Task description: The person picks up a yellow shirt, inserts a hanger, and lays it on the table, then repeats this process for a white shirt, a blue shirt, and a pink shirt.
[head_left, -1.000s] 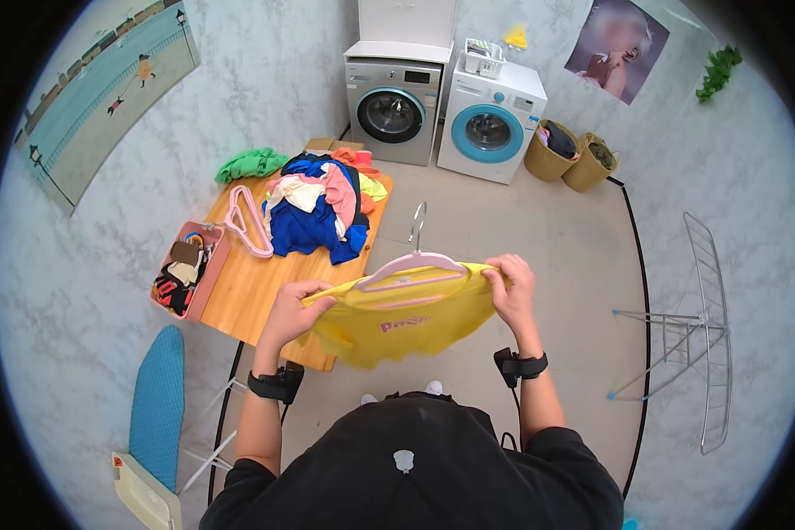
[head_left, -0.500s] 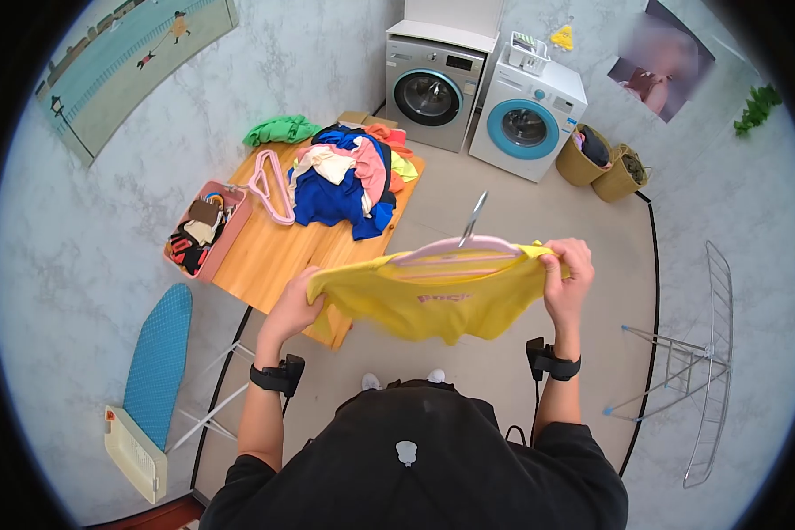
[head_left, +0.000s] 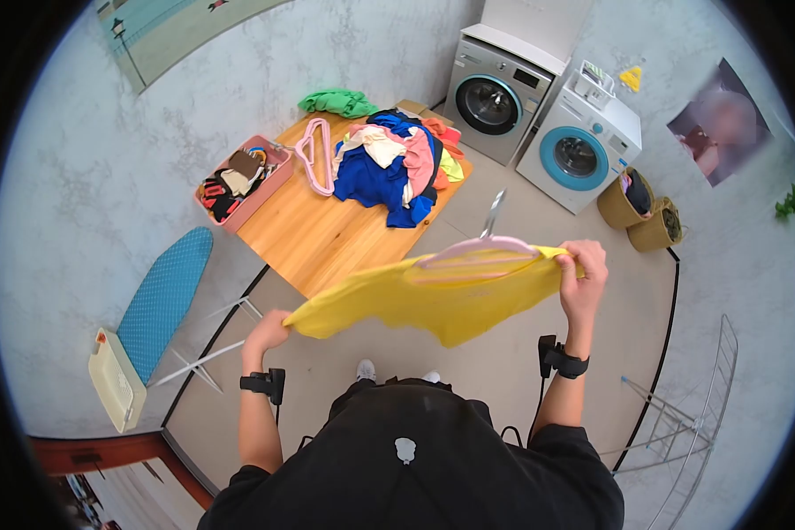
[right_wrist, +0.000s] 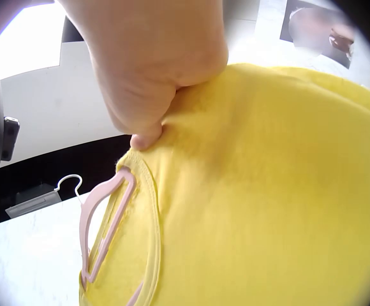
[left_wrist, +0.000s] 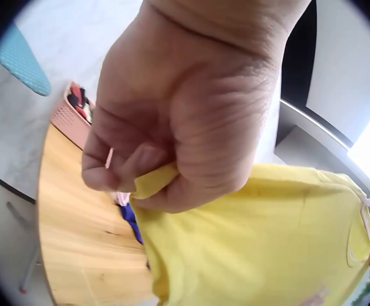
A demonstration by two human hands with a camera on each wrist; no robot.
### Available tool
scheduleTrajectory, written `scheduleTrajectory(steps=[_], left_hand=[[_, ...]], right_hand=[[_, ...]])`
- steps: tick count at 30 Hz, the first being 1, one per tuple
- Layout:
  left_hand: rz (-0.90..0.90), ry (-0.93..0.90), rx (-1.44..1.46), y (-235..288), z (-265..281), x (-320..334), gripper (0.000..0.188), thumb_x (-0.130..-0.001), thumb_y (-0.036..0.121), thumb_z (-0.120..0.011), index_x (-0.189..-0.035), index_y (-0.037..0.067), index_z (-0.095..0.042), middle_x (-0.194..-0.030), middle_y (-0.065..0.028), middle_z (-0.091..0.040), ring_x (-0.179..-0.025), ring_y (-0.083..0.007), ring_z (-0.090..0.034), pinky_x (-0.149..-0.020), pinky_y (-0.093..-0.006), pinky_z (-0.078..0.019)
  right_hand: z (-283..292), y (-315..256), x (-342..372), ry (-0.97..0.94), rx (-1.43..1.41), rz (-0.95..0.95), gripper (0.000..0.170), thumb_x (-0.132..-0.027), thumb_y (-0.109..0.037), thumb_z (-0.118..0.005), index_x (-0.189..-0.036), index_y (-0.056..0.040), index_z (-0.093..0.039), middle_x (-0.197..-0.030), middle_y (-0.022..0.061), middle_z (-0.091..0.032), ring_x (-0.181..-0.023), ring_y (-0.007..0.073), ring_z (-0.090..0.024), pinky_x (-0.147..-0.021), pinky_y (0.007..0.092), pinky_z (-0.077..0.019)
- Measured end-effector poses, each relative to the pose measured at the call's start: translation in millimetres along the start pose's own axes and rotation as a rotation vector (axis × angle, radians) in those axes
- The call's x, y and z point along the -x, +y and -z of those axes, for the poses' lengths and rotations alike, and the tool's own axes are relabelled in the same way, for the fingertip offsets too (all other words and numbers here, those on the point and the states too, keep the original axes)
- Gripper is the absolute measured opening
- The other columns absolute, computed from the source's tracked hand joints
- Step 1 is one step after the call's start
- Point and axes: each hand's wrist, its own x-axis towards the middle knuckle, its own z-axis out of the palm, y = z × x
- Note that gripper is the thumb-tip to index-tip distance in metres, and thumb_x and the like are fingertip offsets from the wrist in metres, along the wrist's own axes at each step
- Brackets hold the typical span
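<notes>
Compared with the earlier head views, the left grip [head_left: 268,330] has moved outward and lower, away from the pink hanger [head_left: 495,243] and well apart from the right grip [head_left: 585,269]. The yellow shirt [head_left: 450,305] is now drawn out wider and slants down toward the left; its chest lettering has become illegible in the head view. The hanger's hook leans further right than at first. The head view has turned, placing the counter [head_left: 296,231] further right and bringing more of a red-brown frame [head_left: 97,448] into sight.

the scene was viewed forward and down from the head, farther off; the left hand [left_wrist: 185,121] and right hand [right_wrist: 159,70] were seen close up from 2 wrists. the yellow shirt [head_left: 437,305] was shared by all 3 views.
</notes>
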Motion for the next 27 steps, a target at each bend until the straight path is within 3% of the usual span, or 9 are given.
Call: scheduleTrajectory(steps=[1, 3, 7, 10, 12, 16, 18, 23, 27], left_hand=[[0.013, 0.015, 0.008, -24.1, -4.8, 10.4, 0.024, -0.074, -0.003, -0.048, -0.088, 0.000, -0.067, -0.078, -0.0232, -0.065, -0.075, -0.0354, -0.063, -0.072, -0.0378, -0.0495], [0.115, -0.193, 0.197, -50.4, -10.8, 36.7, 0.029, -0.076, -0.003, -0.054, -0.099, 0.005, -0.070, -0.087, -0.0134, -0.071, -0.085, -0.0243, -0.066, -0.082, -0.0328, -0.0500], [0.319, -0.051, 0.191, -23.5, -7.1, 86.2, 0.042, -0.077, 0.001, -0.065, -0.118, 0.010, -0.064, -0.110, -0.0048, -0.069, -0.102, -0.0173, -0.063, -0.093, -0.0326, -0.0473], [0.271, 0.139, 0.471, 54.1, 2.1, 92.9, 0.056, -0.077, 0.009, -0.073, -0.130, 0.012, -0.055, -0.126, -0.0045, -0.061, -0.113, -0.0199, -0.058, -0.096, -0.0363, -0.0459], [0.020, 0.309, 0.519, 76.9, -1.6, 90.3, 0.054, -0.078, 0.010, -0.072, -0.129, 0.010, -0.055, -0.128, -0.0055, -0.058, -0.114, -0.0200, -0.056, -0.095, -0.0373, -0.0462], [-0.149, 0.403, 0.645, 85.4, -16.8, 82.0, 0.043, -0.082, 0.011, -0.070, -0.123, 0.004, -0.059, -0.115, -0.0058, -0.064, -0.101, -0.0161, -0.060, -0.087, -0.0334, -0.0483], [0.029, 0.381, 0.694, 76.5, -24.2, 86.0, 0.028, -0.088, 0.011, -0.066, -0.114, 0.000, -0.063, -0.100, -0.0030, -0.067, -0.087, -0.0106, -0.060, -0.079, -0.0270, -0.0483], [0.147, 0.587, 0.802, 54.9, -39.0, 90.9, 0.021, -0.093, 0.012, -0.061, -0.106, -0.003, -0.066, -0.089, -0.0006, -0.067, -0.078, -0.0059, -0.059, -0.070, -0.0219, -0.0471], [0.185, 0.653, 0.882, 31.3, -33.6, 80.6, 0.024, -0.095, 0.015, -0.060, -0.108, -0.004, -0.065, -0.091, -0.0024, -0.068, -0.076, -0.0058, -0.059, -0.068, -0.0220, -0.0474]], right_hand=[[-4.5, 1.9, -1.5, -0.107, -0.023, 0.015, 0.012, -0.083, -0.015, -0.068, -0.080, -0.0043, -0.063, -0.076, 0.0053, -0.061, -0.077, 0.0229, -0.054, -0.078, 0.0333, -0.0380], [-15.9, 4.1, -2.6, -0.135, -0.053, 0.031, 0.012, -0.081, -0.015, -0.069, -0.079, -0.0050, -0.063, -0.074, 0.0048, -0.060, -0.076, 0.0231, -0.053, -0.077, 0.0334, -0.0374], [-40.0, 2.9, -7.3, -0.224, -0.091, 0.052, 0.012, -0.081, -0.013, -0.068, -0.080, -0.0033, -0.062, -0.074, 0.0063, -0.059, -0.075, 0.0237, -0.052, -0.076, 0.0336, -0.0380], [-66.1, -1.5, -10.8, -0.258, -0.161, 0.107, 0.010, -0.079, -0.013, -0.070, -0.080, -0.0048, -0.063, -0.073, 0.0056, -0.059, -0.074, 0.0241, -0.052, -0.076, 0.0343, -0.0372], [-83.7, -7.8, -13.6, -0.282, -0.221, 0.144, 0.010, -0.076, -0.013, -0.072, -0.079, -0.0062, -0.065, -0.073, 0.0051, -0.059, -0.074, 0.0245, -0.053, -0.074, 0.0348, -0.0366], [-123.6, -13.1, -16.3, -0.357, -0.338, 0.154, 0.011, -0.076, -0.013, -0.072, -0.080, -0.0060, -0.066, -0.075, 0.0063, -0.061, -0.074, 0.0249, -0.054, -0.072, 0.0346, -0.0371], [-146.5, -8.3, -17.2, -0.388, -0.392, 0.156, 0.011, -0.076, -0.013, -0.073, -0.082, -0.0058, -0.067, -0.077, 0.0067, -0.062, -0.075, 0.0253, -0.055, -0.072, 0.0347, -0.0380], [-194.1, -7.9, -11.2, -0.496, -0.496, 0.144, 0.014, -0.078, -0.009, -0.072, -0.089, -0.0020, -0.067, -0.078, 0.0091, -0.065, -0.074, 0.0266, -0.059, -0.072, 0.0345, -0.0455], [-231.0, 3.1, -16.2, -0.955, -0.546, -0.060, 0.021, -0.078, -0.012, -0.075, -0.093, 0.0000, -0.068, -0.083, 0.0096, -0.068, -0.077, 0.0232, -0.064, -0.072, 0.0333, -0.0496]])
